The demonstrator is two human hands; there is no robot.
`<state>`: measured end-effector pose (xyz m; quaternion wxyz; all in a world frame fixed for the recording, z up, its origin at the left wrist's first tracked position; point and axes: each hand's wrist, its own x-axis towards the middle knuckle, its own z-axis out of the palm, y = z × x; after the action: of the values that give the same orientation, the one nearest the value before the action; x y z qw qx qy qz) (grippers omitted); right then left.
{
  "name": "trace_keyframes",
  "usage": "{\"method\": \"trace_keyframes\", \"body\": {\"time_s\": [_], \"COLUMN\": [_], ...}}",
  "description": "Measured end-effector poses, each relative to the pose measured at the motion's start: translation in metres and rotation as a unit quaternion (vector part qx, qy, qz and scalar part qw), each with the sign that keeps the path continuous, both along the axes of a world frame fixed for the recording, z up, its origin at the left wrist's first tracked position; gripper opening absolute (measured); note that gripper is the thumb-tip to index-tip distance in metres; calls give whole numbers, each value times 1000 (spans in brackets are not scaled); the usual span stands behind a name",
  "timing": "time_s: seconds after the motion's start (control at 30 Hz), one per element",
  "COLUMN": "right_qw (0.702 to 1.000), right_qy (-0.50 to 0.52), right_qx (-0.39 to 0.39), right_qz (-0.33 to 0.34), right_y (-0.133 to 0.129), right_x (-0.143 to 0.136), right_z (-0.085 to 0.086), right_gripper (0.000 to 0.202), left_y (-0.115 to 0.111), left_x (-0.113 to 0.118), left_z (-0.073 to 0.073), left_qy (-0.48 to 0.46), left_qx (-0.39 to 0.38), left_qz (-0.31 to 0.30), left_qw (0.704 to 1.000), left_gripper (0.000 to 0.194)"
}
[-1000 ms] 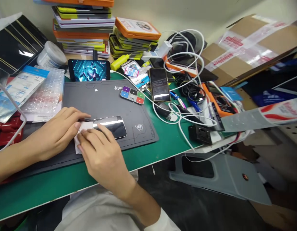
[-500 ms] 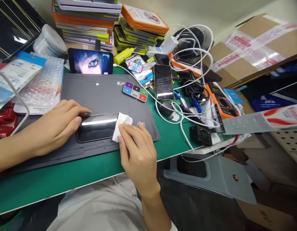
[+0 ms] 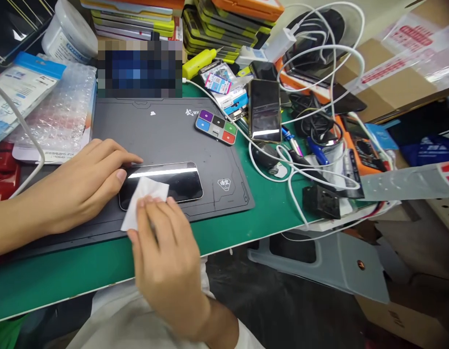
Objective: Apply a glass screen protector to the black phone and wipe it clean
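Observation:
A smartphone with a dark, glossy screen lies face up on the grey work mat. My left hand rests at its left end, forefinger along the far edge and thumb against the corner, bracing it. Pinched in the fingers of my right hand is a white wipe, which lies over the near left part of the screen and hangs past the phone's near edge. The hand and wipe hide part of the screen.
Beyond the mat stands a blurred-out screen. A multicoloured button pad sits at the mat's far right. Another phone, looped white cables and a black block crowd the right. Bubble wrap lies left.
My right hand has slid the wipe leftward across the phone, uncovering its right end. My left hand stays at the left end. The camera view has shifted a little.

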<state>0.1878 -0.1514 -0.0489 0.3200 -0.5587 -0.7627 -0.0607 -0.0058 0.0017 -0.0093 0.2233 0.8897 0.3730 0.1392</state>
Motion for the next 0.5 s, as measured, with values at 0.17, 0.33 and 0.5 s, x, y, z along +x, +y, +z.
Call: {"method": "trace_keyframes", "body": {"time_s": [0.17,0.33,0.5], "right_qw": [998,991,994], "right_qy": [-8,95,103], "right_qx": [15,-19,-5], "right_qz": [55,96,22], "right_y": [9,15,5], "right_x": [-24,22,77], "right_z": [-3,4,2], "right_gripper": [36,36,33], "left_y": [2,-1,-1], "left_x": [-9,-4,0], "left_z": [-6,-1,1], "left_qy": [18,19,-3], "left_qx": [20,16,-26], "left_qz": [-1,-3,7], "left_qw": [1000,1000,1000], "left_gripper": [54,55,55]}}
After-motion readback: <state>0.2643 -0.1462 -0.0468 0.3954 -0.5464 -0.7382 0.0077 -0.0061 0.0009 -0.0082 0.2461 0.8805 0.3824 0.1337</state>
